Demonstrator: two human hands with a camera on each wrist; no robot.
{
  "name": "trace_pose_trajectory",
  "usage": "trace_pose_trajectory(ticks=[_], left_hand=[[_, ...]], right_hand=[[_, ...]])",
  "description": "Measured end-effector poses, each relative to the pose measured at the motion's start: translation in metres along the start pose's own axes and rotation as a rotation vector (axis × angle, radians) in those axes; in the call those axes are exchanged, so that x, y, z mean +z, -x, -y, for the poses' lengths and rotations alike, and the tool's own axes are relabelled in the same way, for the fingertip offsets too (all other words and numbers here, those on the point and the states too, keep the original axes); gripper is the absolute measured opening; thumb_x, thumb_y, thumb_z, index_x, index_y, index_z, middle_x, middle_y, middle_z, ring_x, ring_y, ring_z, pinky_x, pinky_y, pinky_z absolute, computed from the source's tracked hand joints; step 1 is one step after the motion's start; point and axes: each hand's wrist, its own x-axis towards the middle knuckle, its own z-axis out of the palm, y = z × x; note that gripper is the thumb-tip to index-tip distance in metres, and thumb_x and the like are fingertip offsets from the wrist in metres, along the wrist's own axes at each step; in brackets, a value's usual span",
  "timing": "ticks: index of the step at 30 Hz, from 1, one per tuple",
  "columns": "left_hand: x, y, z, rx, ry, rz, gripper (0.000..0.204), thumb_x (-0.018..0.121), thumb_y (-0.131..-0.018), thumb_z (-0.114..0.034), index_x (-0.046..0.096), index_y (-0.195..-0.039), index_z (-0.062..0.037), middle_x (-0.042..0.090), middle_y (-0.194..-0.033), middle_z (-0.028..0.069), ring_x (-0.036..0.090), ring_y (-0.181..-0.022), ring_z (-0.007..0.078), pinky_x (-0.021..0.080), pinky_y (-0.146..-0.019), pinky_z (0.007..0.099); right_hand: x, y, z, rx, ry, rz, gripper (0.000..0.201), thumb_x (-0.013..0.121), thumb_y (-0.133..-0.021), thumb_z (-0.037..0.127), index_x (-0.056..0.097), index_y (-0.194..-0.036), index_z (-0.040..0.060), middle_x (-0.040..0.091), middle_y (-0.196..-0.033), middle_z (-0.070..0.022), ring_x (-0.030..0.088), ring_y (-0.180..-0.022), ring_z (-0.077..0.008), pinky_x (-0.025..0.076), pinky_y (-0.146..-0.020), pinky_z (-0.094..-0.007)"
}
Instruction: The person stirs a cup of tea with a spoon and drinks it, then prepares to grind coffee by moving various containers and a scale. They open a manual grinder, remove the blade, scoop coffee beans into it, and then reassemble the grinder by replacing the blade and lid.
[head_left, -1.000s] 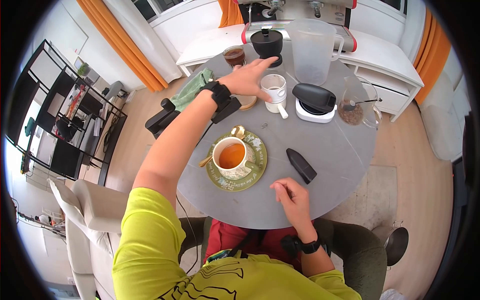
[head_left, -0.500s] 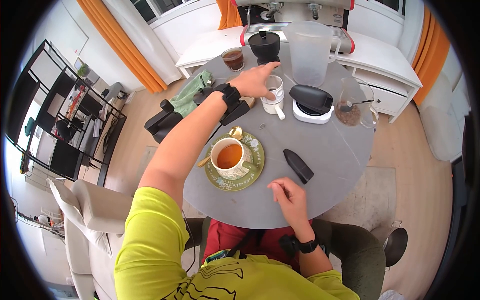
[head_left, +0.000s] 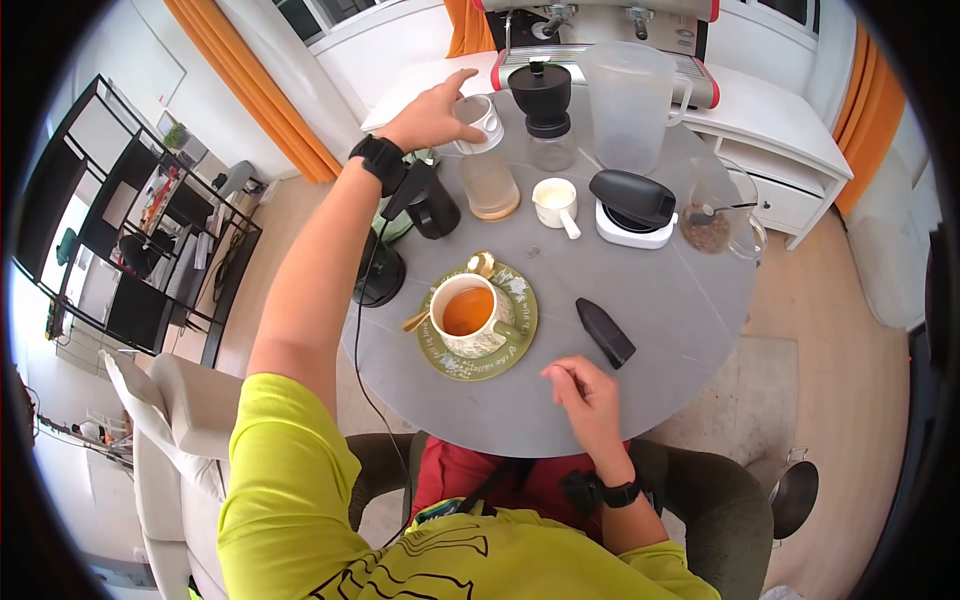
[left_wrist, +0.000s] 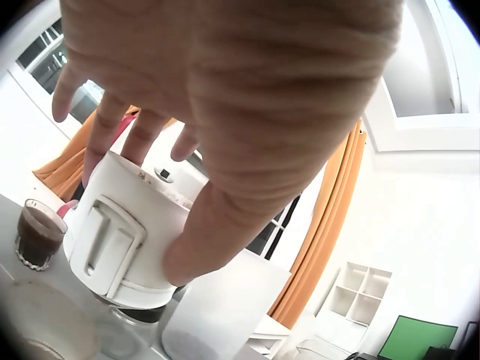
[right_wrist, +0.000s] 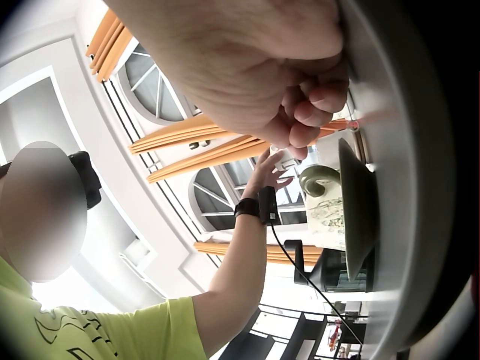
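Up at the back left of the table, my left hand (head_left: 430, 118) grips a white handled coffee dripper (left_wrist: 154, 214) between thumb and fingers. Brown specks show inside its rim. It stands over a glass carafe (head_left: 488, 188), overlapping the carafe's top in the head view. A small white handled cup (head_left: 553, 202) is to the right of the carafe. My right hand (head_left: 587, 398) rests near the table's front edge, fingers loosely curled around nothing. Ahead of it lies a black wedge-shaped object (head_left: 604, 334). A patterned cup (head_left: 468, 344) of amber drink sits on a green saucer (head_left: 522, 352) with gold spoons.
A black hand grinder (head_left: 541, 92) and a tall translucent pitcher (head_left: 625, 110) stand at the back. Rightward are a white scale (head_left: 632, 232) with a black item on it and a glass jug (head_left: 705, 228) of beans. Black kettle-like vessel (head_left: 432, 208) at left; glass of dark drink (left_wrist: 39, 241) beyond.
My left hand has lifted the dripper off the small white cup and carried it left, over the carafe. The cup's inside now shows. My right hand has stayed in place.
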Motion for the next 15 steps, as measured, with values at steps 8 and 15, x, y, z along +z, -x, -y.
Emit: trace_pose_trajectory(ticks=[8, 15], left_hand=[[0.02, 0.006, 0.003, -0.064, -0.011, 0.112, 0.097, 0.079, -0.062, -0.028, 0.033, -0.143, -0.0016, 0.051, -0.135, 0.0228, 0.049, -0.126, 0.0338, 0.039, -0.106, 0.0356], [0.023, 0.006, 0.01, -0.039, 0.032, 0.14, 0.096, 0.079, -0.062, -0.024, 0.033, -0.143, -0.0013, 0.048, -0.139, 0.0199, 0.046, -0.129, 0.0317, 0.038, -0.108, 0.0354]], right_hand=[[0.0, 0.0, 0.001, 0.0, 0.02, -0.01, 0.012, 0.056, -0.095, 0.01, 0.065, -0.09, 0.0022, 0.05, -0.063, 0.0038, 0.043, -0.058, -0.002, 0.031, -0.051, -0.0199], [0.001, 0.0, 0.0, 0.009, 0.022, -0.007, 0.012, 0.056, -0.095, 0.01, 0.065, -0.09, 0.0024, 0.05, -0.062, 0.0039, 0.043, -0.057, -0.0019, 0.031, -0.051, -0.0199]])
